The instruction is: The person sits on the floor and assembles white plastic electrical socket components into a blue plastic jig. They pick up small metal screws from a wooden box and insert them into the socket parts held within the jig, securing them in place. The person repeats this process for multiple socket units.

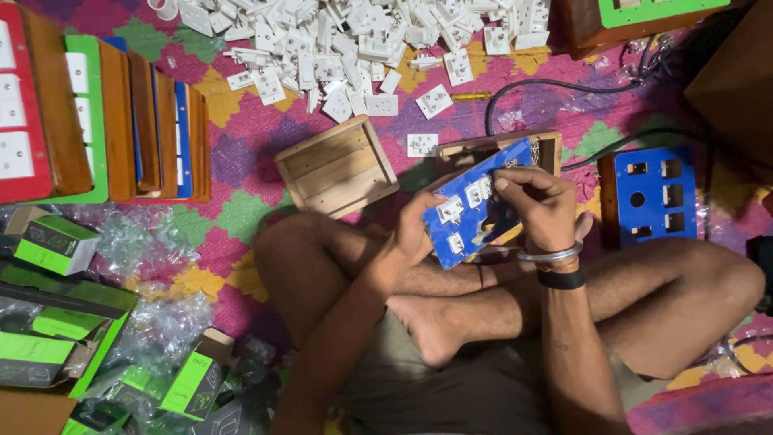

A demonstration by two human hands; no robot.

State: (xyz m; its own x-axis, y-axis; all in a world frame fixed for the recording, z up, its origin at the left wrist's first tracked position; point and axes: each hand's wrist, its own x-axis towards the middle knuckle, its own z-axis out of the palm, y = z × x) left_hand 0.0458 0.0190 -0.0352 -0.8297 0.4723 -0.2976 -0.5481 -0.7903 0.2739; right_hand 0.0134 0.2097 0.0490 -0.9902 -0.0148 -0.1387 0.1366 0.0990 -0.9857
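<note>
I sit cross-legged on a patterned mat and hold a blue panel [475,211] tilted over my lap. White sockets [449,209] are fitted in its cutouts. My left hand [412,234] grips the panel's lower left edge. My right hand [541,205] rests on the panel's right part, fingertips pressing at a white socket near the top. Behind the panel lies an open wooden box [543,145].
A heap of white sockets and switches [354,40] lies at the top. An empty wooden box [338,167] sits left of the panel, another blue panel [654,193] on the right. Finished boards [105,121] stack at left; green cartons [56,242] and plastic wrap lie lower left. Black cable [531,84] crosses the mat.
</note>
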